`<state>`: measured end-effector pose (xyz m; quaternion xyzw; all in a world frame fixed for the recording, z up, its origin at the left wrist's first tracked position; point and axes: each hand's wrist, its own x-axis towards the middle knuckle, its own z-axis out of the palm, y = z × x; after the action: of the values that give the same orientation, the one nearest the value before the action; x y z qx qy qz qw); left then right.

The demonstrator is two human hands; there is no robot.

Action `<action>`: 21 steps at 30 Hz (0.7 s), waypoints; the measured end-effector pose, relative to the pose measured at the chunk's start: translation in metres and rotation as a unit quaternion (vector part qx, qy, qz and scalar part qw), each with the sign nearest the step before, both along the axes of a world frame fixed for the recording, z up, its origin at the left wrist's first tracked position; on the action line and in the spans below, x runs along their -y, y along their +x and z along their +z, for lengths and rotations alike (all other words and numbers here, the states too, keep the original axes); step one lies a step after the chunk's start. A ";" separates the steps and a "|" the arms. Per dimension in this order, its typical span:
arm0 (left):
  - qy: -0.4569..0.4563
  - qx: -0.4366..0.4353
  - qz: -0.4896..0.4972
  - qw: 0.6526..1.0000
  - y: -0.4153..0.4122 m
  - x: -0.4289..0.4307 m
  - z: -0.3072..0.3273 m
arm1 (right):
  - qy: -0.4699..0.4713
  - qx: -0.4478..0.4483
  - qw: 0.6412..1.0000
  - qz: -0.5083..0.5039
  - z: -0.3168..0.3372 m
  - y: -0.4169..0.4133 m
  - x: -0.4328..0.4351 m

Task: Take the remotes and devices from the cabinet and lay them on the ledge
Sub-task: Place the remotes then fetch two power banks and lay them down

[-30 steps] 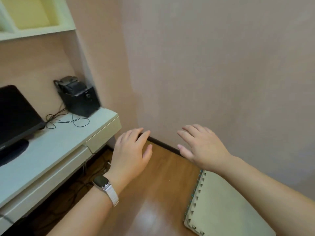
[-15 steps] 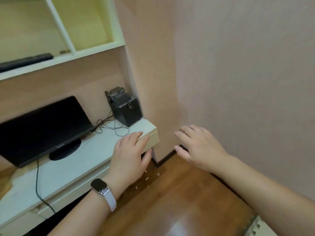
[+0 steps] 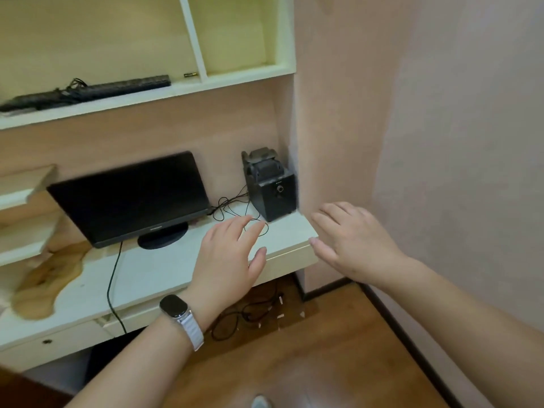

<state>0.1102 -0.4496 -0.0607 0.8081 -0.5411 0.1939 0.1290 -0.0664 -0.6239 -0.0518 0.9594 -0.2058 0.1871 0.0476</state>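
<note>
**Both hands held empty over the right end of the tabletop**

Head view: Two bare hands are seen reaching forward, palms down. The left hand [image 3: 228, 257] is held above the near right part of the white tabletop [image 3: 153, 269], its fingers [image 3: 235, 228] spread loosely and nothing gripped. A watch [image 3: 174, 306] with a pale strap is worn on that wrist. The right hand [image 3: 353, 240] is held just past the right corner of the tabletop, in front of the pink wall [image 3: 441, 142]; its fingers [image 3: 335, 213] are likewise spread wide and nothing is held.

On the tabletop, a black monitor [image 3: 129, 198] is set on a round foot to the left of the hands. A black speaker [image 3: 272, 192] is placed at the far right corner against the wall, with something dark perched on its top that cannot be made out. Thin black wires [image 3: 232, 206] are looped between monitor and speaker.

Above, a pale cabinet [image 3: 241, 75] with open compartments is fixed to the wall. On its shelf, at the far left, a long black power strip [image 3: 117, 87] is laid flat, with tangled cords at its left end. A small battery [image 3: 190, 74] is seen just to its right, beside the divider. The right compartment is shown without contents.

Under the tabletop, a black cable [image 3: 244, 313] is coiled on the wooden floor [image 3: 309, 363].
</note>
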 end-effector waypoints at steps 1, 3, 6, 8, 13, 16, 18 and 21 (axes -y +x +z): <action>-0.001 0.002 0.003 1.000 0.011 0.004 -0.001 | -0.001 -0.002 1.000 0.001 0.001 0.011 0.003; -0.003 0.004 0.008 1.000 0.035 0.014 -0.003 | -0.004 -0.005 1.000 0.003 0.004 0.034 0.012; -0.011 0.003 0.002 1.000 0.075 0.036 -0.003 | -0.021 -0.014 1.000 0.001 0.010 0.070 0.029; -0.028 -0.001 -0.014 1.000 0.103 0.053 -0.001 | -0.042 -0.018 0.999 -0.003 0.015 0.097 0.041; -0.064 0.007 -0.054 0.996 0.185 0.093 0.012 | -0.069 -0.008 0.997 -0.016 0.032 0.176 0.074; -0.091 0.011 -0.082 0.992 0.232 0.117 0.023 | -0.081 0.017 0.996 -0.022 0.041 0.219 0.094; -0.101 0.014 -0.095 0.990 0.258 0.133 0.031 | -0.099 0.035 0.994 -0.028 0.048 0.242 0.107; -0.103 0.028 -0.112 0.988 0.286 0.157 0.043 | -0.127 0.043 0.990 -0.034 0.064 0.266 0.127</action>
<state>0.3961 -0.6067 -0.0175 0.7190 -0.6089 0.2551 0.2172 0.2000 -0.7506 0.0120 0.9293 -0.2144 0.2505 0.1661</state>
